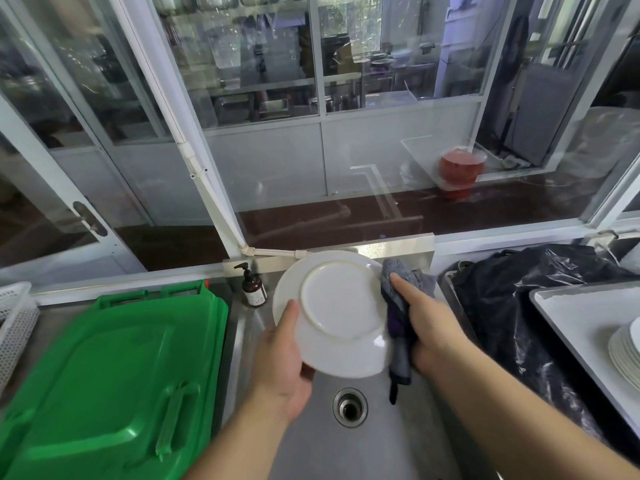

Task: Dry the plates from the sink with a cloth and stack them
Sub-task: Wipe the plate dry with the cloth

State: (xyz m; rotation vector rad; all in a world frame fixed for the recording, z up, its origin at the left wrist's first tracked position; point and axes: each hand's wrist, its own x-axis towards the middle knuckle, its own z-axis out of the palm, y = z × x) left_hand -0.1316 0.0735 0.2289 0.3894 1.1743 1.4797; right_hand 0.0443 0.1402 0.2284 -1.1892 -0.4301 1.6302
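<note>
Steel sink below glass partition

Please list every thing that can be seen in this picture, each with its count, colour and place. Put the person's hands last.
plate: one, white, held over the sink, its underside toward the camera
cloth: one, grey and purple, at the plate's right edge
sink: one, steel, below the hands
drain: one, metal, in the sink bottom
soap bottle: one, brown with black pump, behind the sink on the left
bin lid: one, green, left of the sink
basket: one, white, far left
bag: one, black, right of the sink
stack of plates: one stack, white, on a tray at the far right
bucket: one, red, behind the glass
left hand: grips the plate's lower left rim
right hand: holds the cloth against the plate
</note>
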